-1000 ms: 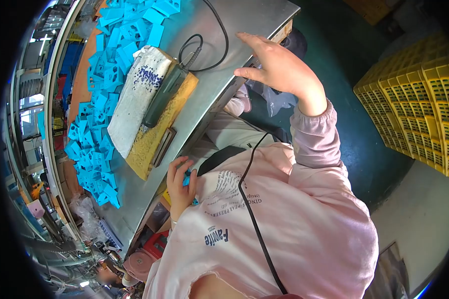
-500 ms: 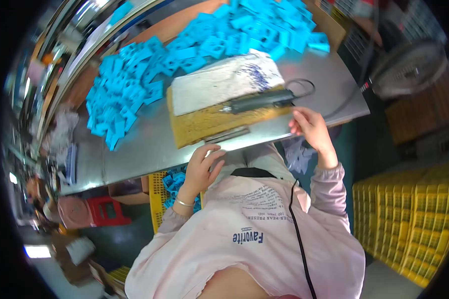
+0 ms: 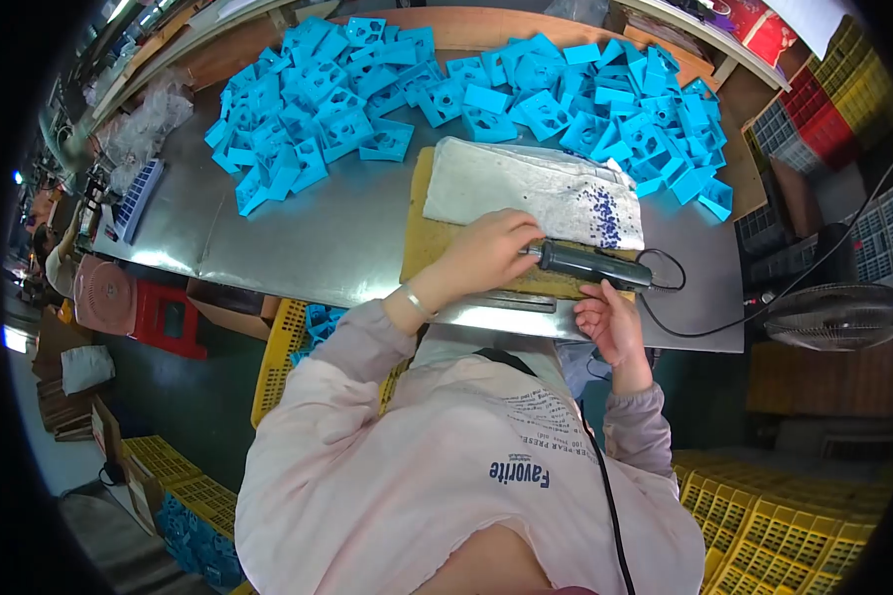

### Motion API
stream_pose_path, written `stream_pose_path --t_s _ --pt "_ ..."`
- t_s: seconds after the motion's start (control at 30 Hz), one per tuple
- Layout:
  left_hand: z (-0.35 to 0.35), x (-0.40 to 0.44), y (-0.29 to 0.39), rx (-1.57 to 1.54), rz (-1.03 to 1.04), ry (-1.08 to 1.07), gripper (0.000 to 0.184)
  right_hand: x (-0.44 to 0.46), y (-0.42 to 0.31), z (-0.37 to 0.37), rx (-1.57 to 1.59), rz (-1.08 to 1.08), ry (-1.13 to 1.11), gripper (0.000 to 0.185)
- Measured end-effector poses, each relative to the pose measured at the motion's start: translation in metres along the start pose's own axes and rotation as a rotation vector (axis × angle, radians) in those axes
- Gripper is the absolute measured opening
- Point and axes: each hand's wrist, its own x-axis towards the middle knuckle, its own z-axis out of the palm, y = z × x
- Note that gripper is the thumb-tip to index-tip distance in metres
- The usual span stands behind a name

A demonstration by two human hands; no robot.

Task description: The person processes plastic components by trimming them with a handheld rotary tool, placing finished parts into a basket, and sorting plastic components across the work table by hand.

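Observation:
A dark electric hand tool (image 3: 590, 265) with a cord lies across a yellow-brown pad (image 3: 422, 228), below a folded white cloth (image 3: 506, 183) with dark blue specks. My left hand (image 3: 491, 250) is at the tool's left end, its fingertips closed round the narrow tip. Near the tool's right end is my right hand (image 3: 610, 322), fingers curled, thumb and forefinger close to the tool's lower edge; nothing shows in it. A flat metal piece (image 3: 511, 301) lies along the pad's front edge.
Blue plastic parts (image 3: 342, 119) are heaped along the back of the metal table (image 3: 298, 238). A fan (image 3: 838, 317) stands at the right. Yellow crates (image 3: 764, 526) are at lower right, and a red stool (image 3: 169, 317) stands at left. A person is at far left.
The view has turned towards the table. My left hand has moved up from the table's front edge to the tool's tip. My right hand has come in beside the tool.

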Motion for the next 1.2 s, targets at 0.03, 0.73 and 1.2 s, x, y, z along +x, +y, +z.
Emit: stream_pose_path --t_s 0.03,0.73,1.2 --pt "0.010 0.009 0.003 0.001 0.017 -0.069 0.028 0.000 0.001 -0.002 0.004 -0.002 0.002 0.041" --pt "0.012 0.037 0.080 -0.004 0.243 0.138 0.032 -0.002 0.003 0.069 0.143 -0.874 -0.181 0.059" --pt "-0.156 -0.036 -0.177 0.788 -0.394 0.373 0.016 -0.002 -0.098 0.039 0.434 -1.105 -0.044 0.047"
